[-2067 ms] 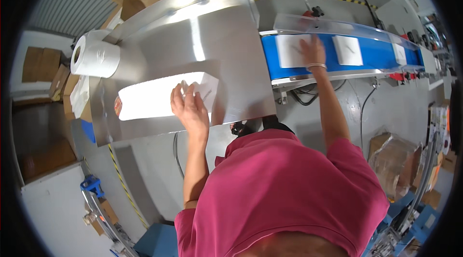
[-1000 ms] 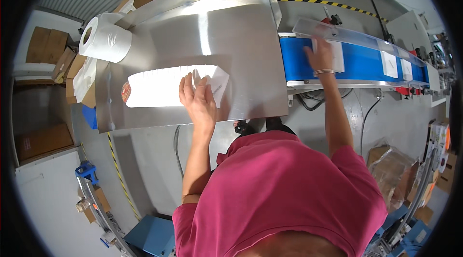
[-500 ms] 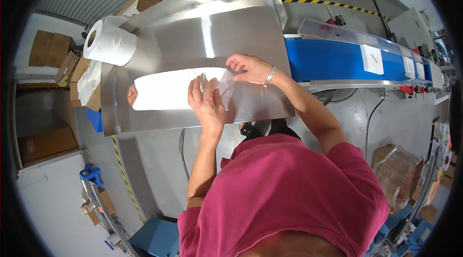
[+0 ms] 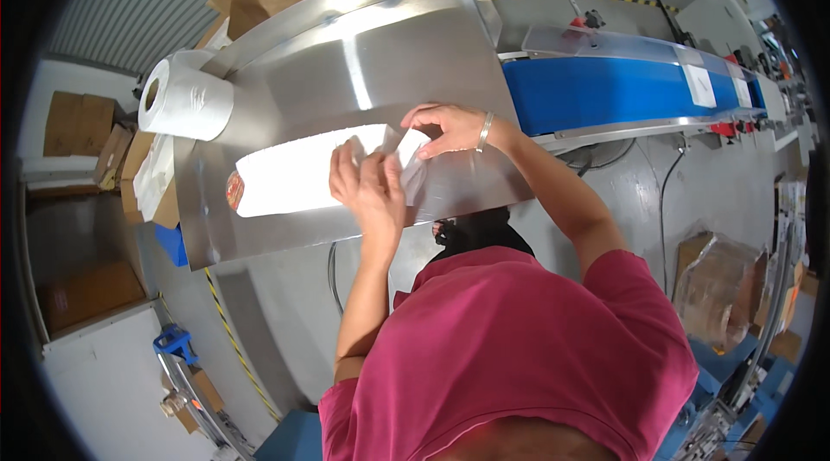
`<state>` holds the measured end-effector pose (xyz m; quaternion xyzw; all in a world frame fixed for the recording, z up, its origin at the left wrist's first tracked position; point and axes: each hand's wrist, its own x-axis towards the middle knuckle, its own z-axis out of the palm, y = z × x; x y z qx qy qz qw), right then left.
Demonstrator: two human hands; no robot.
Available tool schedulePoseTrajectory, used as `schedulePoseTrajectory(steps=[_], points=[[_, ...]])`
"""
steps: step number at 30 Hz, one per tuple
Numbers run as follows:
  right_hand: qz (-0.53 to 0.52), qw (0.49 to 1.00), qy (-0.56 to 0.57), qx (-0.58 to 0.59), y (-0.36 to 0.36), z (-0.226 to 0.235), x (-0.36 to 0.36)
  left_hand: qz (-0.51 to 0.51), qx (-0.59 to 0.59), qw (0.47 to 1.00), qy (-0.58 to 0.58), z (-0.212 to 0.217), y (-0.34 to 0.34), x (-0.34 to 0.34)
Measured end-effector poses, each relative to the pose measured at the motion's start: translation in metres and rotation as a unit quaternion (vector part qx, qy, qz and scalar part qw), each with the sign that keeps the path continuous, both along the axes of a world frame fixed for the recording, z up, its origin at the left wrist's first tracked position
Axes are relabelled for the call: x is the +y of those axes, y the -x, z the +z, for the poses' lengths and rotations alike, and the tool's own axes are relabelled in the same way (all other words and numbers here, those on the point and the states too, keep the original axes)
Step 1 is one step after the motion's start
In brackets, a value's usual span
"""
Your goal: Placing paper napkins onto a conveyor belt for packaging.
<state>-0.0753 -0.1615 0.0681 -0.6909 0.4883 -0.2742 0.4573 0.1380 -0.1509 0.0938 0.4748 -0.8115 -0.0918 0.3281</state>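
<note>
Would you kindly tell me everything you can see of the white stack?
Long, blocky and paper-like, the white stack lies by the near edge of the table, a reddish patch at its left end. The left hand rests on its right part; the right hand touches a white piece at its right end.

Near the middle of the frame, a person's bare left hand (image 4: 370,188) rests on the right end of a long row of flat white folded pieces (image 4: 290,171). The right hand (image 4: 451,128) has thumb and fingertips at a white folded piece (image 4: 411,150) at that end. The row lies on a shiny steel table (image 4: 432,54). At upper right I see flat white squares (image 4: 700,86) on a blue conveyor belt (image 4: 596,93); at upper left, a fat white roll (image 4: 194,106).
</note>
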Motion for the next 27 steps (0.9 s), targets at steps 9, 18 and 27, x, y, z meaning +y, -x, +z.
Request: schedulePoseTrajectory(steps=[9, 18, 27], points=[[-0.526, 0.846, 0.031, 0.086, 0.158, -0.082, 0.076, 0.03, -0.02, 0.999, 0.001, 0.001, -0.004, -0.003], [-0.359, 0.898, 0.169, 0.193, 0.163, -0.049, 0.062, 0.03, -0.009, 0.999, -0.01, 0.005, -0.006, 0.0], [0.042, 0.996, 0.058, -0.054, -0.012, -0.018, -0.022, -0.004, -0.037, 0.999, -0.022, 0.016, 0.0, 0.001]])
